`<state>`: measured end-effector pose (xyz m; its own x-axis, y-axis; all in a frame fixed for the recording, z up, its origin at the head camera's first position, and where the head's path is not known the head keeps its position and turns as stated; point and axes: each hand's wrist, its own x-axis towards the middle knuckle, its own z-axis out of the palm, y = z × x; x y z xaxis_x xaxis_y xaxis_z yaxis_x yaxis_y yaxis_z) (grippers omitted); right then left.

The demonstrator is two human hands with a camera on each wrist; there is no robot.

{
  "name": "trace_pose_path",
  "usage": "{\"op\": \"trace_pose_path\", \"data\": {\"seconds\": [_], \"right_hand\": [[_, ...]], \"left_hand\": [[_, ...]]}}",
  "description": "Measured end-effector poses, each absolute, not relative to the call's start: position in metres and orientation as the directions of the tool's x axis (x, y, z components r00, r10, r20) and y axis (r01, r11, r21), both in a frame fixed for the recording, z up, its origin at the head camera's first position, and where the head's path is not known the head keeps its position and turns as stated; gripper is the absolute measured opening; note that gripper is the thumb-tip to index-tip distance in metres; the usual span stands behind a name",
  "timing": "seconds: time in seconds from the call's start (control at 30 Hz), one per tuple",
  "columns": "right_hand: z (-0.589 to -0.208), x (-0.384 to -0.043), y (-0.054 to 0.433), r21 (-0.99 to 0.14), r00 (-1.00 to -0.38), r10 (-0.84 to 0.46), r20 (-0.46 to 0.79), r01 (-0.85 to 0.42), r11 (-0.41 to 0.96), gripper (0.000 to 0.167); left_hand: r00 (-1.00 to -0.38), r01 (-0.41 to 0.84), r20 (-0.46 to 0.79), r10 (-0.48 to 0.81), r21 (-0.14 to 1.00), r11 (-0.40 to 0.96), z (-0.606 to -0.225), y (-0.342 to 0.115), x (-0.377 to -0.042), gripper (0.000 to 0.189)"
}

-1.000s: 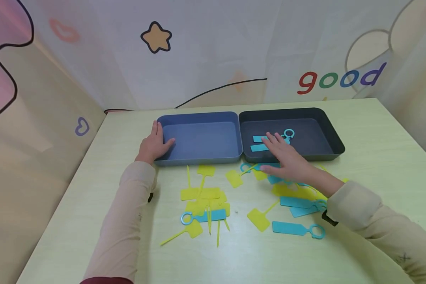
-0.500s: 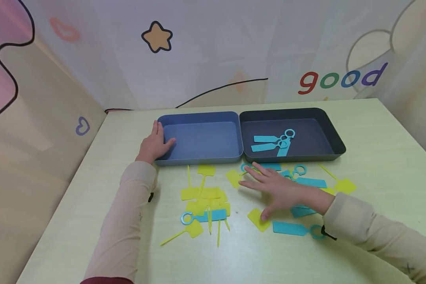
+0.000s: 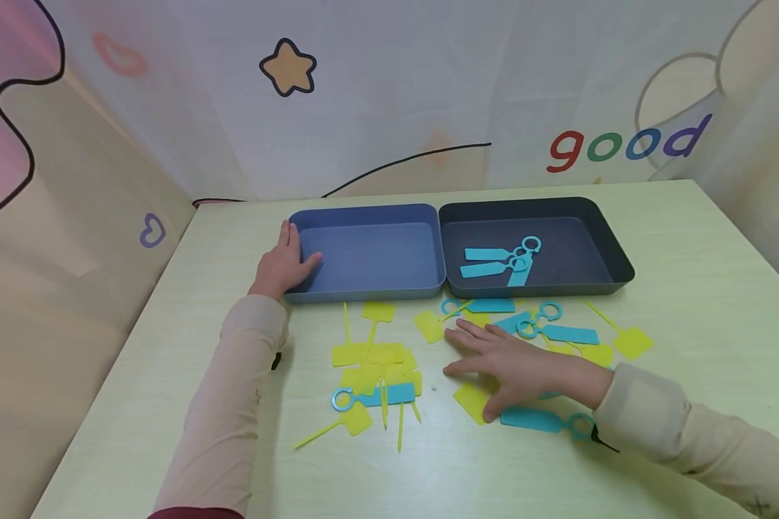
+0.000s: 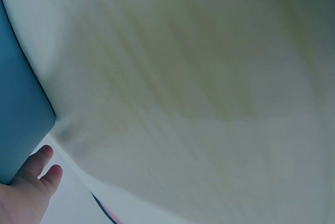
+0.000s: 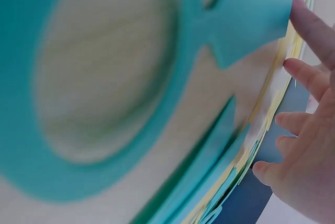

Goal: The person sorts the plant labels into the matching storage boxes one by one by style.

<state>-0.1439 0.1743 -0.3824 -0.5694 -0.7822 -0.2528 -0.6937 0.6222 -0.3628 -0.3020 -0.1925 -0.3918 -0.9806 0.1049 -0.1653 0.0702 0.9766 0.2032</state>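
Note:
My left hand [image 3: 280,268] rests at the left end of the blue tray [image 3: 370,259], thumb over its rim and straight fingers along the outside. In the left wrist view, fingertips [image 4: 46,153] lie beside the tray's wall. My right hand [image 3: 513,364] hovers low with spread fingers. Its thumb is between a yellow T-shaped plant label [image 3: 470,401] and a blue ring-ended plant label [image 3: 531,419]. The right wrist view shows the thumb at this blue label's end [image 5: 256,20]; whether it touches is unclear. More blue labels lie partly under the hand.
The black tray [image 3: 571,252] stands against the blue tray's right side and holds several blue labels [image 3: 483,269]. A pile of yellow labels [image 3: 379,367], with one blue label [image 3: 389,394] on top, lies at left. Mixed labels [image 3: 568,334] lie before the black tray.
My right hand has moved from above the black tray down toward the near labels, uncovering the blue labels in the tray. The left hand has stayed in place.

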Motion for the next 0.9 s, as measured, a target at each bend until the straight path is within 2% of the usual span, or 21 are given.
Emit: {"op": "trace_pose_path", "data": {"seconds": [0.43,0.9], "right_hand": [[-0.382,-0.140,0.170,-0.386,-0.590,-0.776,-0.223,-0.677,0.626,0.040],[-0.376,-0.140,0.159,-0.358,-0.603,-0.736,-0.309,-0.643,0.677,0.034]], "left_hand": [[-0.982,0.077,-0.152,0.110,0.204,0.976,-0.395,-0.194,-0.303,0.083],[-0.983,0.069,-0.156,0.102,0.206,0.976,-0.391,-0.192,-0.301,0.083]]}}
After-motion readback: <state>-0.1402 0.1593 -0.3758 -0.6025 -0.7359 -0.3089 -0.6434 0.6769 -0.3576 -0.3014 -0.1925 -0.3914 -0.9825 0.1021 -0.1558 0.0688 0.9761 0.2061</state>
